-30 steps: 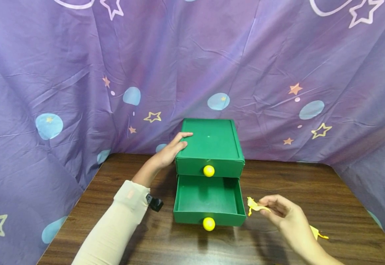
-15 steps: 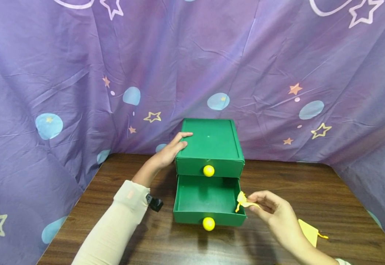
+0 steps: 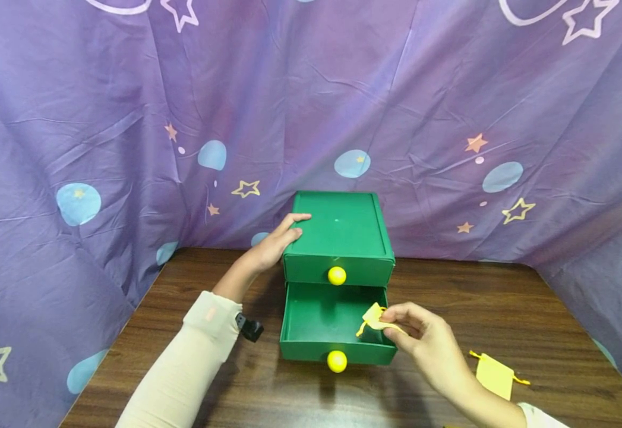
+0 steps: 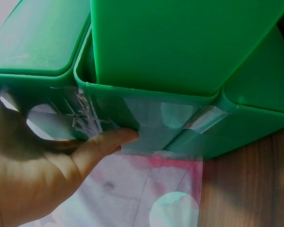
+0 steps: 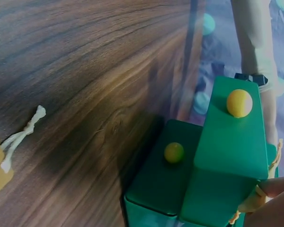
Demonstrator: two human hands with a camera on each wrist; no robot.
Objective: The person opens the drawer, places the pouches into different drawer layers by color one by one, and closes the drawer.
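A small green two-drawer cabinet (image 3: 340, 223) with yellow knobs stands on the table, its lower drawer (image 3: 313, 351) pulled out. My left hand (image 3: 272, 246) rests against its left side, fingertips on the top edge; in the left wrist view my thumb (image 4: 111, 141) presses the taped side. Between thumb and fingers my right hand (image 3: 431, 348) pinches a small yellow drawstring pouch (image 3: 373, 314) over the right part of the open drawer. In the right wrist view the drawer front partly hides this pouch (image 5: 252, 202).
A second yellow drawstring pouch (image 3: 495, 375) lies flat on the wooden table (image 3: 466, 285), right of the cabinet near my right forearm. A purple curtain (image 3: 268, 107) with stars hangs behind and at both sides.
My right hand has moved left with the pouch, from beside the drawer to over it. The second pouch has come into fuller view. My left hand has stayed still.
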